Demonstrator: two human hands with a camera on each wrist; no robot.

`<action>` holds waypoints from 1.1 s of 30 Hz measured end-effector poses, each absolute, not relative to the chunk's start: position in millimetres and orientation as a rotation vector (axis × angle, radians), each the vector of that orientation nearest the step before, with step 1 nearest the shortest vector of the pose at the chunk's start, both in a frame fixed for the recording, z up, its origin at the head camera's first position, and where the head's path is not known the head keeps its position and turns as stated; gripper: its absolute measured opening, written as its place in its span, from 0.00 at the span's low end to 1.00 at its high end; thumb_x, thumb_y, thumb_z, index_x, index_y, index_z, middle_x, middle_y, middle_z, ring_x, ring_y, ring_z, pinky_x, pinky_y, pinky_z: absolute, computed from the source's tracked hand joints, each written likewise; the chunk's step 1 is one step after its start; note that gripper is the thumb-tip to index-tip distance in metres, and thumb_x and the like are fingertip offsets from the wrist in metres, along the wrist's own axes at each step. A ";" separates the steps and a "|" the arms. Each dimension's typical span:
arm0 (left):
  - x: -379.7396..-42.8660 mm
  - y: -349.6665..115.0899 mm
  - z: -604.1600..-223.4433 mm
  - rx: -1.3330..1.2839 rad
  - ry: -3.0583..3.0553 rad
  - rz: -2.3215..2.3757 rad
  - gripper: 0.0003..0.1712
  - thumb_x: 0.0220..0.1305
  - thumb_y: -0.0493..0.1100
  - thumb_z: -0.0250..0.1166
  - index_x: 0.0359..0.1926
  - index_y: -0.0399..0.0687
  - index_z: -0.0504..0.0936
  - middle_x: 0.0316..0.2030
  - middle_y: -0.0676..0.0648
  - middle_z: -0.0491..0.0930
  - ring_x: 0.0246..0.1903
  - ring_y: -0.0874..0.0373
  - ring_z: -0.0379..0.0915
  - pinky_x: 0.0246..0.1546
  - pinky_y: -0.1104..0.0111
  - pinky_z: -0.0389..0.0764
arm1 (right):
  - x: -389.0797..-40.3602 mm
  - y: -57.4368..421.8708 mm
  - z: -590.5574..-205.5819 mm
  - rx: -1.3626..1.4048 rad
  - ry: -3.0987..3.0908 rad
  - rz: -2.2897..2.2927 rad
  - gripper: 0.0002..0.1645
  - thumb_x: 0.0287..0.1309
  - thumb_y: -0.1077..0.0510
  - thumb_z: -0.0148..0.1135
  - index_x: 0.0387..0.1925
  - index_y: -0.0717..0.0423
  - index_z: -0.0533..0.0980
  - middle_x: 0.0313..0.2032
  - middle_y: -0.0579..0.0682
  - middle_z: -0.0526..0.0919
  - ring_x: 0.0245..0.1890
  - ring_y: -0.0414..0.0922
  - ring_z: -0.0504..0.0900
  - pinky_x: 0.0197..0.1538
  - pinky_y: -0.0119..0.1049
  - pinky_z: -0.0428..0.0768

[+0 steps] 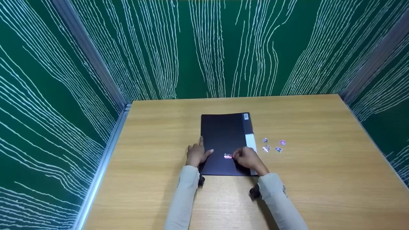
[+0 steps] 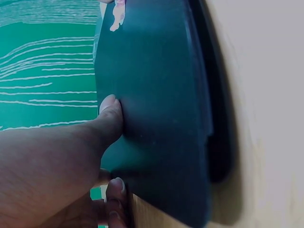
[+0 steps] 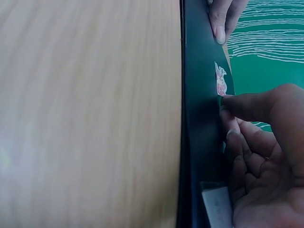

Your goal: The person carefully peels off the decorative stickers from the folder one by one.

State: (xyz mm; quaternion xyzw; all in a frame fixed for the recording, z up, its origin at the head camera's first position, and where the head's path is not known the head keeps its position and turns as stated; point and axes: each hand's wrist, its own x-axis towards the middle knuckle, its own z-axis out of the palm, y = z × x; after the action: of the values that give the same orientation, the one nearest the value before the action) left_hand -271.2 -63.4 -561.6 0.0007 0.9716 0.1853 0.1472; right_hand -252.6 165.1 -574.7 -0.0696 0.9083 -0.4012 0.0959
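A dark folder (image 1: 222, 134) lies upright in front of the person on the wooden table. The left hand (image 1: 196, 155) rests at its left edge, thumb (image 2: 110, 107) on the cover and forefinger extended along the side. Low on the cover is a small shiny pinkish sticker (image 1: 227, 156), seen in the right wrist view as a cut-out shape (image 3: 221, 80) with a white edge. The right hand (image 1: 247, 157) pinches its right end between thumb and forefinger, the other fingers curled in. Part of the sticker is hidden behind the fingertips.
Several small purple stickers (image 1: 266, 148) lie on the table (image 1: 319, 179) right of the folder. A white label (image 1: 246, 116) is at the folder's top right, with a pale strip (image 1: 251, 142) below. Green walls (image 1: 185, 48) with white lines enclose the table.
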 end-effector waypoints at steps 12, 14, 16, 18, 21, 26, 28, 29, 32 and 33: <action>-270.8 -62.7 -561.4 -0.008 2.793 0.526 0.49 0.69 0.66 0.54 0.80 0.49 0.46 0.59 0.31 0.74 0.55 0.38 0.68 0.56 0.50 0.75 | -253.5 163.6 -573.2 -0.239 2.777 -1.132 0.09 0.54 0.66 0.58 0.27 0.58 0.84 0.28 0.49 0.86 0.28 0.40 0.74 0.37 0.34 0.75; -270.6 -62.8 -562.5 -0.004 2.799 0.527 0.49 0.69 0.66 0.54 0.79 0.49 0.47 0.59 0.31 0.74 0.55 0.38 0.68 0.56 0.50 0.75 | -253.3 163.9 -574.0 -0.236 2.767 -1.154 0.08 0.54 0.66 0.59 0.27 0.58 0.83 0.28 0.49 0.86 0.28 0.40 0.74 0.37 0.34 0.75; -270.6 -62.8 -563.8 0.000 2.806 0.521 0.49 0.70 0.66 0.54 0.79 0.48 0.47 0.58 0.31 0.74 0.54 0.39 0.68 0.55 0.51 0.75 | -253.0 164.3 -575.0 -0.227 2.750 -1.171 0.07 0.55 0.66 0.59 0.27 0.58 0.83 0.28 0.49 0.85 0.28 0.40 0.74 0.37 0.34 0.75; -270.6 -62.9 -565.1 0.004 2.808 0.513 0.49 0.70 0.67 0.54 0.79 0.48 0.47 0.58 0.32 0.74 0.52 0.40 0.68 0.53 0.52 0.75 | -252.7 165.3 -576.3 -0.222 2.734 -1.181 0.07 0.55 0.66 0.59 0.28 0.59 0.83 0.29 0.50 0.85 0.28 0.40 0.74 0.36 0.34 0.74; -270.4 -62.8 -566.2 0.005 2.809 0.506 0.49 0.70 0.67 0.53 0.79 0.48 0.47 0.57 0.33 0.74 0.51 0.41 0.67 0.52 0.53 0.75 | -252.6 166.0 -577.8 -0.213 2.711 -1.194 0.07 0.55 0.66 0.59 0.28 0.59 0.83 0.30 0.50 0.85 0.29 0.41 0.75 0.36 0.33 0.74; -270.7 -62.9 -567.3 0.002 2.823 0.514 0.49 0.70 0.67 0.53 0.79 0.47 0.48 0.58 0.33 0.73 0.52 0.41 0.67 0.53 0.53 0.74 | -253.1 166.3 -577.2 -0.204 2.673 -1.226 0.06 0.56 0.66 0.60 0.30 0.60 0.83 0.32 0.52 0.85 0.30 0.42 0.76 0.36 0.33 0.74; -270.6 -63.3 -567.7 0.002 2.824 0.520 0.49 0.70 0.67 0.53 0.79 0.47 0.48 0.58 0.33 0.73 0.52 0.41 0.66 0.53 0.53 0.73 | -253.0 166.2 -576.5 -0.189 2.650 -1.245 0.05 0.57 0.66 0.60 0.31 0.60 0.83 0.32 0.52 0.84 0.31 0.42 0.76 0.36 0.33 0.74; -270.5 -63.4 -567.8 0.004 2.825 0.525 0.48 0.70 0.66 0.53 0.79 0.46 0.48 0.58 0.33 0.72 0.52 0.41 0.66 0.54 0.53 0.73 | -253.0 166.1 -576.7 -0.181 2.642 -1.251 0.05 0.57 0.65 0.61 0.31 0.60 0.82 0.31 0.51 0.84 0.30 0.42 0.75 0.35 0.33 0.74; -271.0 -64.0 -567.5 0.011 2.824 0.532 0.48 0.70 0.66 0.54 0.79 0.46 0.48 0.60 0.33 0.72 0.54 0.41 0.66 0.55 0.52 0.73 | -253.1 165.9 -576.8 -0.183 2.631 -1.263 0.05 0.57 0.66 0.60 0.31 0.61 0.82 0.31 0.51 0.83 0.30 0.42 0.75 0.35 0.32 0.74; -271.2 -64.2 -567.2 0.013 2.822 0.541 0.48 0.70 0.65 0.54 0.79 0.45 0.49 0.60 0.33 0.71 0.55 0.40 0.66 0.56 0.52 0.73 | -253.2 165.7 -576.7 -0.175 2.623 -1.271 0.05 0.57 0.66 0.60 0.31 0.61 0.82 0.31 0.51 0.83 0.30 0.42 0.75 0.35 0.32 0.74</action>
State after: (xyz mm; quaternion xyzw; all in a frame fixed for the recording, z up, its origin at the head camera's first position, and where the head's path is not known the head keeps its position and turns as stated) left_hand -271.2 -64.2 -567.2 0.0043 0.9733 0.1865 0.1336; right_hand -253.2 165.7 -576.7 -0.0594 0.8927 -0.4328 0.1107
